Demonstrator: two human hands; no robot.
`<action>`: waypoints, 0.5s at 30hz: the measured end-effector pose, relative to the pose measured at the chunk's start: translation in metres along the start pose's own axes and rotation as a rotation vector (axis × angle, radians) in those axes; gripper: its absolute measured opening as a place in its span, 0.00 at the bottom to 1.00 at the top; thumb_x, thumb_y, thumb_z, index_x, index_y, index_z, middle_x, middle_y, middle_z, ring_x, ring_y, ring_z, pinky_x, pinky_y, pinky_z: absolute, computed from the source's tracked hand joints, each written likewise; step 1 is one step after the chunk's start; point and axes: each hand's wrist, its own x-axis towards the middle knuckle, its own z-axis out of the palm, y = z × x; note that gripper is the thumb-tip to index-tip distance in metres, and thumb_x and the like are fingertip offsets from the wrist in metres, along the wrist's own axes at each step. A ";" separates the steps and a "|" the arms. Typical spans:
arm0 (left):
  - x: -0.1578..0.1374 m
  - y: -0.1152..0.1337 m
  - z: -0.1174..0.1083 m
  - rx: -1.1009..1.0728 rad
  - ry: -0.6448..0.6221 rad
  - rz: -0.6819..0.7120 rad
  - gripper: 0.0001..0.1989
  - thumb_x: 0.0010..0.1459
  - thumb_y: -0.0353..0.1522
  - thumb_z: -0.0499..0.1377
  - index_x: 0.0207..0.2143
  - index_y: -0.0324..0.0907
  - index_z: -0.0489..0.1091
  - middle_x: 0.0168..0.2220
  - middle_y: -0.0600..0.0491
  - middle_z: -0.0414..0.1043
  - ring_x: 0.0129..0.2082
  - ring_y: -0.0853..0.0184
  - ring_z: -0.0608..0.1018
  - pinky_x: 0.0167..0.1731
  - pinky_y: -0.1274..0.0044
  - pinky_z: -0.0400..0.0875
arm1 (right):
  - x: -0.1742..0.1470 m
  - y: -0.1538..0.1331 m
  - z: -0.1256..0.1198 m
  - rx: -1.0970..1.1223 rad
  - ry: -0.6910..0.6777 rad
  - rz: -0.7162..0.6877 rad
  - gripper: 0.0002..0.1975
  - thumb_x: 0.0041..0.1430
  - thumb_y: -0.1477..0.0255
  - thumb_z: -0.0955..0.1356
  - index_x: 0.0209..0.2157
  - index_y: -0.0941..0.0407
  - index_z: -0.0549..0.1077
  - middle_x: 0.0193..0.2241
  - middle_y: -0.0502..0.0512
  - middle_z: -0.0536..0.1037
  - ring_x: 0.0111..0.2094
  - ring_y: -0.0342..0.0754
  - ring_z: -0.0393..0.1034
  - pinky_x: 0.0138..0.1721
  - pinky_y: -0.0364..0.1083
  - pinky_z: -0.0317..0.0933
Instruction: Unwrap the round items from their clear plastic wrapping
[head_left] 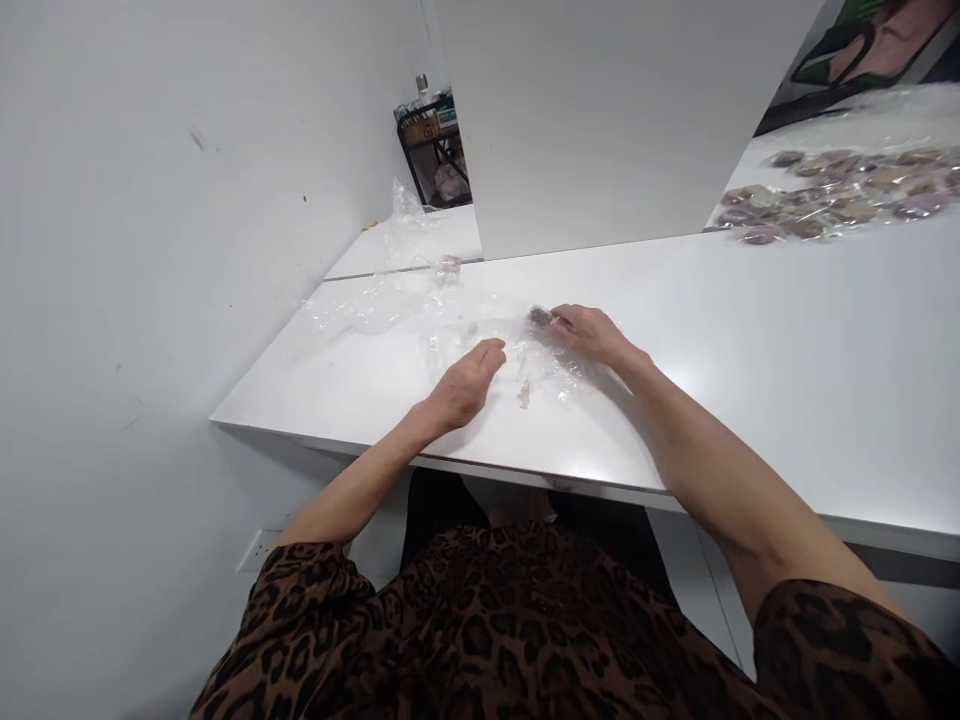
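Observation:
Clear plastic film lies crumpled and spread over the white table in front of me. My left hand is closed at the film's near side, thumb and fingers pinched together on it. On the film's right side, my right hand has its fingertips closed on a small dark rounded piece; film lies around and under it. A small brownish patch shows between the hands, too unclear to name. Farther back, a small tan piece sits in the film.
The white table meets a wall on the left. An upright white panel stands at its back edge. Several pink, tan and dark rounded pieces lie in clear wrap at the far right. A dark shelf holds boxes behind.

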 end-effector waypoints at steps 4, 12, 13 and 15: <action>-0.010 -0.010 -0.019 -0.061 0.210 0.084 0.09 0.73 0.30 0.46 0.45 0.43 0.65 0.62 0.38 0.69 0.61 0.61 0.75 0.55 0.68 0.76 | -0.001 -0.005 -0.018 0.523 0.082 0.234 0.07 0.63 0.67 0.73 0.34 0.56 0.77 0.25 0.53 0.75 0.27 0.46 0.68 0.33 0.47 0.61; -0.021 -0.007 -0.028 -0.148 0.453 0.121 0.11 0.71 0.39 0.54 0.37 0.43 0.69 0.52 0.40 0.73 0.56 0.58 0.76 0.53 0.63 0.76 | -0.006 -0.005 -0.038 0.468 0.109 0.465 0.06 0.54 0.77 0.75 0.32 0.58 0.75 0.22 0.51 0.72 0.24 0.43 0.64 0.29 0.45 0.57; -0.024 -0.004 -0.023 -0.187 0.513 0.071 0.11 0.71 0.38 0.55 0.36 0.43 0.69 0.49 0.42 0.74 0.53 0.59 0.77 0.53 0.64 0.76 | -0.007 -0.006 -0.038 0.411 0.142 0.416 0.03 0.57 0.75 0.73 0.33 0.59 0.75 0.25 0.53 0.74 0.27 0.45 0.66 0.31 0.46 0.60; -0.031 -0.001 -0.011 -0.289 0.639 -0.073 0.08 0.69 0.35 0.58 0.36 0.43 0.71 0.45 0.45 0.74 0.50 0.61 0.77 0.53 0.66 0.76 | -0.008 -0.012 -0.037 0.334 0.156 0.292 0.08 0.64 0.68 0.70 0.36 0.59 0.77 0.33 0.58 0.78 0.34 0.48 0.70 0.38 0.49 0.65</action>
